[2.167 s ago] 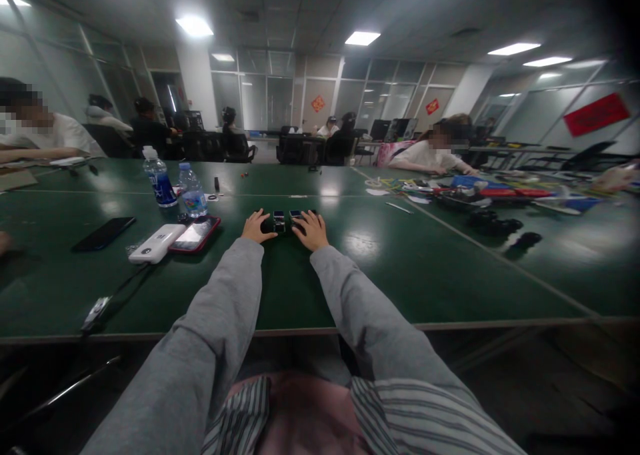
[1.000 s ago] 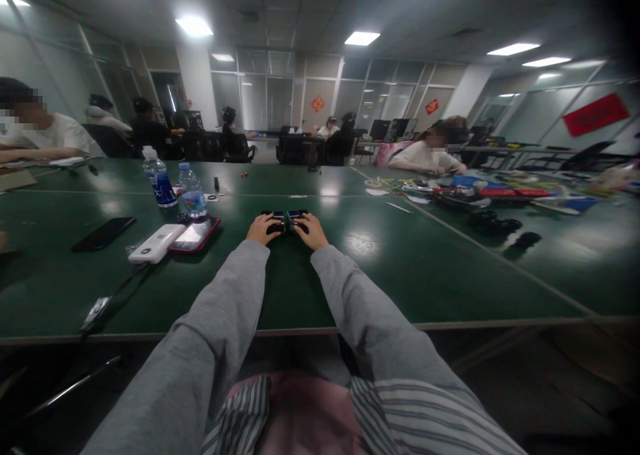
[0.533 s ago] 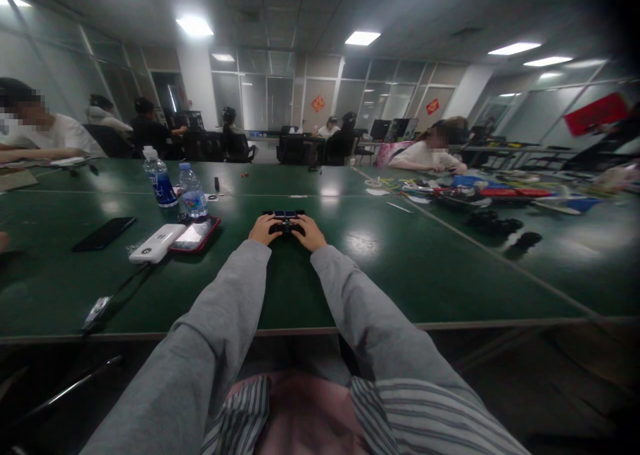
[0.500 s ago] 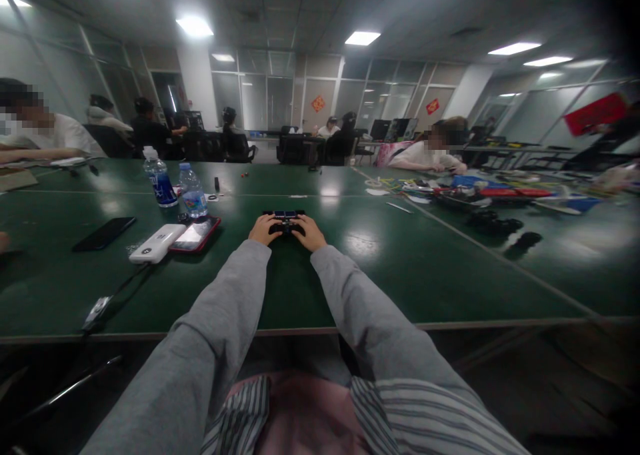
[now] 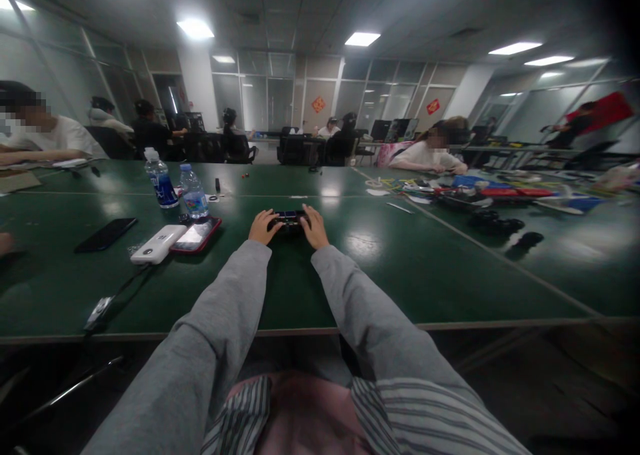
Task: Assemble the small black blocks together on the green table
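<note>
A small black device (image 5: 289,224) with two dark bluish panels along its far side lies between my hands, at or just above the green table; I cannot make out its kind. My left hand (image 5: 263,228) grips its left end, fingers over the far edge and thumb on the near side. At the opposite end, my right hand (image 5: 315,228) holds it between the thumb and fairly straight fingers. The underside of the device is hidden.
Left of my hands are a red-edged phone (image 5: 197,235), a white power bank (image 5: 159,244) with a cable, a black phone (image 5: 106,234) and two water bottles (image 5: 194,192). Wires and tools (image 5: 500,192) are heaped at right. Co-workers sit across the table (image 5: 400,262).
My right hand has shifted slightly right, and its fingers have straightened along the device's right end. More of the device's middle shows now. My left hand has barely moved.
</note>
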Demonstrator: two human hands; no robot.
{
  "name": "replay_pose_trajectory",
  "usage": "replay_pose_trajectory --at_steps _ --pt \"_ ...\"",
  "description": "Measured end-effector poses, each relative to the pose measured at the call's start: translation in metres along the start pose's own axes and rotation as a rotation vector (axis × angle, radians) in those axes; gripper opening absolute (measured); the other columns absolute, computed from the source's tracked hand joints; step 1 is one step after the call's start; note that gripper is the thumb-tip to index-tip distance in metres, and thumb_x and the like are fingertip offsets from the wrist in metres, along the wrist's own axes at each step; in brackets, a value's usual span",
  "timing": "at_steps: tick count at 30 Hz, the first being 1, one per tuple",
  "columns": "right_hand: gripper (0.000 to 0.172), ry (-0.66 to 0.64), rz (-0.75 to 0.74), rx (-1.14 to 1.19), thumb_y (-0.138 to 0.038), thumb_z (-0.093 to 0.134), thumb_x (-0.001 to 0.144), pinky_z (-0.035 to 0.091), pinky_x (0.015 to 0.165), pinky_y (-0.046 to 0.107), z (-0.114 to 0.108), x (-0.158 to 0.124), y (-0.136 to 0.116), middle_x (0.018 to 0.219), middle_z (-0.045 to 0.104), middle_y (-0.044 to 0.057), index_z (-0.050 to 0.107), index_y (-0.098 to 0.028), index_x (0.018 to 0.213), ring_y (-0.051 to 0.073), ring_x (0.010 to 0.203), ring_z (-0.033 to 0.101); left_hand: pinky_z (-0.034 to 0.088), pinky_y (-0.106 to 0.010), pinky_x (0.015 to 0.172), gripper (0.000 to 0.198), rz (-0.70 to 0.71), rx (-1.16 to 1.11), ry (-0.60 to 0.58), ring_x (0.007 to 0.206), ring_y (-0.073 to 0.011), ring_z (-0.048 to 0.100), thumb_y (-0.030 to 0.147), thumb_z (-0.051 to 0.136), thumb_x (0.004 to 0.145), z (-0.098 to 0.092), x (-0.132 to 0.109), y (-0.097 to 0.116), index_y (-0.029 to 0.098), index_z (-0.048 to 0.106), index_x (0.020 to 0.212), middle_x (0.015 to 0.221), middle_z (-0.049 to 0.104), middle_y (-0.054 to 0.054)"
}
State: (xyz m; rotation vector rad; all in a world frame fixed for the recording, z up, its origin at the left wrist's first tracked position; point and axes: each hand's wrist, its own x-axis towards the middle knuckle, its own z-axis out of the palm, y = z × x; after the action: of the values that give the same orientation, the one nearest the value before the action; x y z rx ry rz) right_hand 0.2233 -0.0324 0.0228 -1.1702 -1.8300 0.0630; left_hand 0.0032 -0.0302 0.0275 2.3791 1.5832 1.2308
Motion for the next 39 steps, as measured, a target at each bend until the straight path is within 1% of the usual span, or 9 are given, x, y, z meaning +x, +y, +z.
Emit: replay_pose_trajectory --at_steps 3,5,8,12,14,20,28,33,39 --pt "0.05 0.189 0.14 0.042 -0.042 0.021 0.093 0.023 0.109 0.044 -0.007 0.003 0.01 0.137 0.039 0.006 0.031 -0.025 0.139 0.018 0.129 0.031 0.024 -0.041 0.111 0.043 -0.128 -0.015 0.147 0.13 -0.0199 0.034 0.039 0.03 0.092 -0.008 0.002 -0.004 0.023 0.051 0.125 0.138 0.044 -0.004" --pt "0.049 0.205 0.162 0.036 -0.042 0.022 0.093 0.025 0.109 0.044 -0.009 0.003 0.016 0.134 0.042 0.007 0.035 -0.025 0.137 0.018 0.128 0.033 0.024 -0.038 0.111 0.044 -0.2 -0.036 0.181 0.13 -0.0185 0.035 0.038 0.026 0.093 -0.01 0.002 -0.01 0.021 0.049 0.127 0.138 0.044 -0.006" --pt "0.046 0.099 0.13 0.006 -0.046 0.029 0.091 0.025 0.109 0.043 -0.005 0.001 0.019 0.135 0.041 0.006 0.046 -0.026 0.129 0.018 0.129 0.032 0.026 -0.037 0.11 0.047 -0.307 -0.112 0.131 0.129 -0.0188 0.037 0.042 0.028 0.092 -0.006 0.002 -0.018 0.018 0.046 0.128 0.138 0.043 -0.009" --pt "0.045 -0.129 0.054 0.007 -0.044 0.043 0.087 0.027 0.11 0.041 0.005 -0.003 0.017 0.14 0.035 0.007 0.05 -0.024 0.126 0.019 0.131 0.031 0.029 -0.037 0.107 0.055 -0.415 -0.223 -0.054 0.129 -0.0219 0.038 0.047 0.035 0.089 0.005 0.001 -0.021 0.013 0.039 0.132 0.139 0.041 -0.014" --pt "0.048 -0.171 0.035 0.023 -0.041 0.046 0.085 0.027 0.11 0.039 0.008 -0.005 0.017 0.141 0.033 0.009 0.046 -0.022 0.129 0.018 0.132 0.03 0.029 -0.037 0.107 0.058 -0.426 -0.245 -0.098 0.129 -0.0226 0.037 0.048 0.035 0.089 0.008 0.002 -0.021 0.012 0.036 0.134 0.14 0.04 -0.016" --pt "0.049 -0.176 0.032 0.042 -0.038 0.049 0.083 0.027 0.11 0.041 0.008 -0.004 0.022 0.141 0.032 0.01 0.045 -0.022 0.129 0.019 0.132 0.031 0.03 -0.039 0.106 0.063 -0.458 -0.262 -0.139 0.129 -0.024 0.038 0.053 0.033 0.088 0.006 0.001 -0.024 0.015 0.032 0.138 0.141 0.039 -0.013" --pt "0.052 -0.175 0.007 0.073 -0.032 0.052 0.081 0.024 0.111 0.043 0.012 -0.004 0.028 0.141 0.03 0.013 0.045 -0.018 0.13 0.022 0.133 0.028 0.029 -0.04 0.107 0.067 -0.429 -0.292 -0.115 0.131 -0.0243 0.035 0.062 0.033 0.084 0.009 0.0 -0.03 0.019 0.036 0.136 0.142 0.038 -0.011" --pt "0.061 -0.201 -0.009 0.065 -0.023 0.058 0.074 0.023 0.111 0.044 0.012 -0.005 0.031 0.142 0.027 0.014 0.042 -0.017 0.132 0.023 0.135 0.024 0.027 -0.038 0.108 0.07 -0.441 -0.273 -0.142 0.133 -0.023 0.032 0.062 0.03 0.084 0.01 0.002 -0.032 0.018 0.035 0.138 0.144 0.035 -0.011" --pt "0.07 -0.213 -0.014 0.036 -0.032 0.067 0.069 0.026 0.11 0.044 0.008 -0.008 0.028 0.141 0.027 0.012 0.041 -0.02 0.133 0.025 0.134 0.025 0.026 -0.039 0.109 0.07 -0.437 -0.283 -0.145 0.134 -0.0229 0.03 0.063 0.03 0.084 0.011 0.002 -0.033 0.018 0.035 0.138 0.144 0.034 -0.011"
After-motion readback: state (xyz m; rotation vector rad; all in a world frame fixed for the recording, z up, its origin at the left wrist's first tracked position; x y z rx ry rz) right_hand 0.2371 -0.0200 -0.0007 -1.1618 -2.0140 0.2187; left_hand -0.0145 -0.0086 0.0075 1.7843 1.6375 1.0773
